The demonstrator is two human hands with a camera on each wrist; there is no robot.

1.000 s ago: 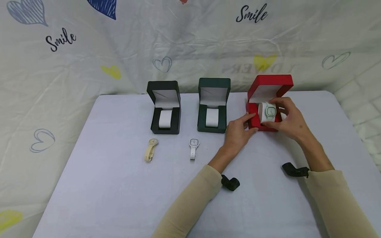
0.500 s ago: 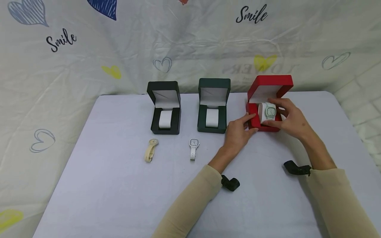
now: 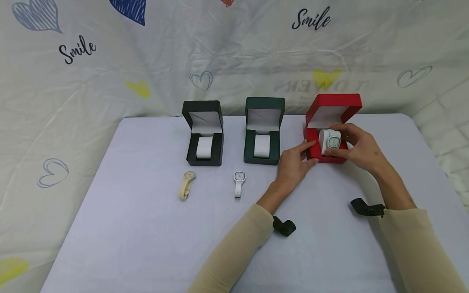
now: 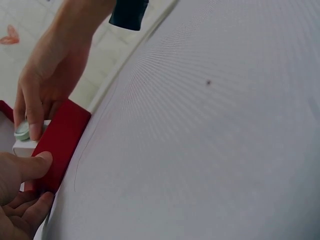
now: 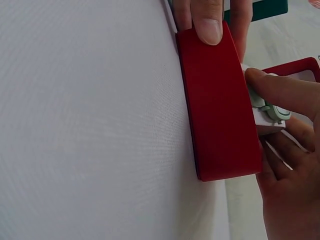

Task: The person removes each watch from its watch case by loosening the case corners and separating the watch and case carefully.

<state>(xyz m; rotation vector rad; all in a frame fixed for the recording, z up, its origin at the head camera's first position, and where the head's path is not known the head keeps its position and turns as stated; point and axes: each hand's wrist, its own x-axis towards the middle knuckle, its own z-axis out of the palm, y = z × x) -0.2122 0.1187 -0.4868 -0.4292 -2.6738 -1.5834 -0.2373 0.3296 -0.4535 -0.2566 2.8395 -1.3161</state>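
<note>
The right hand (image 3: 360, 148) pinches the pale green watch (image 3: 332, 141) on its white cushion (image 3: 324, 140), thumb at the near edge and fingers curled over the far edge; the left hand (image 3: 293, 162) braces the red watch box (image 3: 322, 156), thumb pressed flat on the front wall and fingers bearing on the left wall, so it holds the box by pressure between thumb and fingers.

Location: the watch and cushion sit in the tray of the red box, partly seated, with the lid (image 3: 335, 106) standing open behind; the box rests on the right part of the grey table (image 3: 146, 236).

Handling, as judged: the watch is light; the strap is probably soft and flexible, the case rigid; the face could scratch, so grip falls best on the cushion ends or the case edges, not the glass. The cushion likely compresses on entry; the box is light and may slide unless braced.

Other items: a dark green box (image 3: 263, 132) and a black box (image 3: 203, 134), both open, each with a bare white cushion; a white watch (image 3: 239, 182) and a beige watch (image 3: 186, 184) lie before them, well apart from both hands.
</note>
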